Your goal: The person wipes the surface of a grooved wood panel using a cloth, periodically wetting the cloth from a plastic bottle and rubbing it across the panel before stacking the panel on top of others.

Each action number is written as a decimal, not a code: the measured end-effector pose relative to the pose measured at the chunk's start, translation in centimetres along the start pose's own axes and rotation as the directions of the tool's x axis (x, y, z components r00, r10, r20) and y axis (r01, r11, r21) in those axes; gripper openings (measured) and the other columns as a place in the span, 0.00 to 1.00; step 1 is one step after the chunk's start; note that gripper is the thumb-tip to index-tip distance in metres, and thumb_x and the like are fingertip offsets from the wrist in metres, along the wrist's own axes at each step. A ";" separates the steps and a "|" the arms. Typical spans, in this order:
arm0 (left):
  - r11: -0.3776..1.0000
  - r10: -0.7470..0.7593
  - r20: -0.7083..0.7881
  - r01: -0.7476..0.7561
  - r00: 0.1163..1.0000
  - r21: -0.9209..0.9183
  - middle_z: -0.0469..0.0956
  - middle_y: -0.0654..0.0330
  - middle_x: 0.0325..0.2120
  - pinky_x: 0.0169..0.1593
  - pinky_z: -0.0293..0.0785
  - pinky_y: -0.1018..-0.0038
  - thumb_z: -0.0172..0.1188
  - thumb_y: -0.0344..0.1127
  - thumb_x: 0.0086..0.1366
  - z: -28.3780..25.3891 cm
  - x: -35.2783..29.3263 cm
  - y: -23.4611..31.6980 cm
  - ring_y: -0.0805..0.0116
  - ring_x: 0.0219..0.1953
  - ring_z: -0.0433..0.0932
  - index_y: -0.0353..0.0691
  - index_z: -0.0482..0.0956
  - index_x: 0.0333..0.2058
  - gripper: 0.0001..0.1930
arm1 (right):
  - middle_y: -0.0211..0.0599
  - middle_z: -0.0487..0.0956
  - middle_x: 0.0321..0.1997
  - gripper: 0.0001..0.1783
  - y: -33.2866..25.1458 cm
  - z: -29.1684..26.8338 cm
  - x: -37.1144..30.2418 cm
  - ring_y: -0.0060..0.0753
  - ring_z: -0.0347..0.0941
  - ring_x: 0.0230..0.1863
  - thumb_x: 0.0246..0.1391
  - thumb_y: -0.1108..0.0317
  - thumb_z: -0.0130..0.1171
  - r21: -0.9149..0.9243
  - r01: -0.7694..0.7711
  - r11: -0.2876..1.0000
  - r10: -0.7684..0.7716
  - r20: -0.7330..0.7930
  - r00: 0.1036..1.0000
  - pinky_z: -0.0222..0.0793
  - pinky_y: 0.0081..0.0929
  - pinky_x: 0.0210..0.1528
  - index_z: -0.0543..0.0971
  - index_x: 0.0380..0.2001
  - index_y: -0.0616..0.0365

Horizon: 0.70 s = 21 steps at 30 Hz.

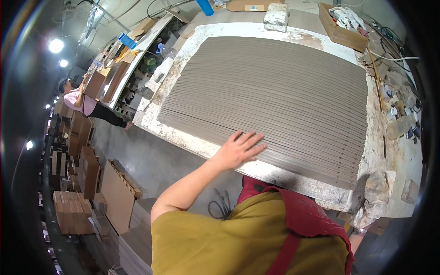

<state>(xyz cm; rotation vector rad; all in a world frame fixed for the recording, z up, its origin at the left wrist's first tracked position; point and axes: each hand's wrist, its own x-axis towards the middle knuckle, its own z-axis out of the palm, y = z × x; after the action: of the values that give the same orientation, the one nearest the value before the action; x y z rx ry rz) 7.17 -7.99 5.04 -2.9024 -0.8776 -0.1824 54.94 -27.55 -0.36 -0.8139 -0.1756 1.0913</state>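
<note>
Dozens of thin grey-brown slats [270, 105] lie side by side in one broad block, covering most of the stained white surface [188, 138] and leaving a pale margin along its near edge.

The left forearm slants up from the lower left, elbow bent out to the side, and the left hand [240, 149] is palm down at the near edge of the block, left of its middle. Its fingers are spread wide and nearly straight, pointing toward the right edge of the surface, and appear to rest on the nearest slats without gripping any.

The right arm is mostly hidden behind the person's red apron [311, 211]; only a bit of wrist shows beyond the near right corner. Above that wrist, a crumpled, stained white cloth or glove [376, 195] covers the right hand, so I cannot tell whether its fingers are wide or narrow.

At the far edge stands a white-smeared block [276, 17]; a shallow brown box [343, 27] sits at the far right corner.
</note>
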 end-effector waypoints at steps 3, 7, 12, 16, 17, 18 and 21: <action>0.996 -0.037 0.058 0.042 0.998 -0.081 0.58 0.56 0.63 0.60 0.59 0.53 0.52 0.60 0.58 0.9 1.3 -1.5 0.54 0.62 0.61 0.52 0.65 0.60 0.33 | 0.35 0.74 0.52 0.24 -0.7 -1.3 -0.2 0.36 0.72 0.50 0.66 0.53 0.38 0.038 0.030 0.999 -0.030 -0.018 0.999 0.70 0.35 0.53 0.68 0.56 0.57; 0.987 -0.058 0.134 0.077 0.989 -0.142 0.59 0.51 0.62 0.61 0.54 0.49 0.51 0.63 0.57 2.4 1.8 -1.6 0.48 0.62 0.59 0.46 0.68 0.57 0.35 | 0.35 0.74 0.52 0.24 -1.4 -2.6 -0.7 0.37 0.72 0.50 0.65 0.53 0.38 0.132 0.106 0.986 -0.108 0.007 0.994 0.70 0.35 0.53 0.68 0.56 0.57; 0.991 0.100 0.130 -0.087 0.986 -0.103 0.61 0.48 0.60 0.59 0.54 0.48 0.47 0.63 0.61 2.5 1.8 -1.5 0.45 0.60 0.60 0.41 0.67 0.56 0.35 | 0.37 0.73 0.54 0.25 -1.5 -4.6 -0.7 0.38 0.71 0.51 0.65 0.53 0.38 0.097 0.228 0.969 -0.236 0.083 0.968 0.68 0.36 0.55 0.66 0.58 0.58; 0.955 0.241 0.127 -0.212 0.962 -0.208 0.61 0.45 0.59 0.60 0.52 0.48 0.46 0.63 0.61 1.0 5.3 -0.7 0.42 0.60 0.59 0.37 0.66 0.55 0.35 | 0.42 0.70 0.60 0.29 -3.2 0.5 -2.1 0.42 0.69 0.56 0.65 0.51 0.39 0.430 0.115 0.895 -0.082 -0.095 0.992 0.65 0.38 0.59 0.63 0.61 0.59; 0.941 0.250 0.064 -0.227 0.966 -0.251 0.62 0.46 0.59 0.60 0.52 0.49 0.48 0.61 0.61 -0.1 7.0 0.1 0.42 0.60 0.59 0.37 0.67 0.54 0.35 | 0.42 0.70 0.60 0.30 -3.3 1.1 -2.4 0.43 0.69 0.57 0.64 0.50 0.40 0.459 0.099 0.883 -0.061 -0.097 0.993 0.65 0.39 0.60 0.63 0.61 0.59; 0.918 0.227 0.031 -0.204 0.973 -0.340 0.65 0.46 0.56 0.59 0.56 0.53 0.52 0.53 0.61 -1.7 9.7 1.7 0.44 0.58 0.63 0.35 0.68 0.53 0.29 | 0.42 0.69 0.60 0.30 -3.3 1.8 -2.7 0.43 0.68 0.58 0.64 0.49 0.40 0.481 0.078 0.873 -0.036 -0.094 0.995 0.64 0.39 0.60 0.63 0.61 0.59; 0.612 0.197 0.057 -0.077 0.979 -0.787 0.68 0.47 0.56 0.57 0.65 0.64 0.55 0.35 0.60 -1.9 18.1 6.4 0.49 0.58 0.67 0.34 0.69 0.55 0.24 | 0.43 0.71 0.59 0.32 -2.1 4.6 -3.2 0.45 0.68 0.58 0.62 0.47 0.43 0.452 0.037 0.891 -0.032 -0.018 0.999 0.64 0.41 0.61 0.64 0.61 0.60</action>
<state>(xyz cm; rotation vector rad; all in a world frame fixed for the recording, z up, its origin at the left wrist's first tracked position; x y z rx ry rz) 25.53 -3.67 9.12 -3.8381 -0.6914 -0.4625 52.55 -28.38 5.06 -0.3933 0.0749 1.0394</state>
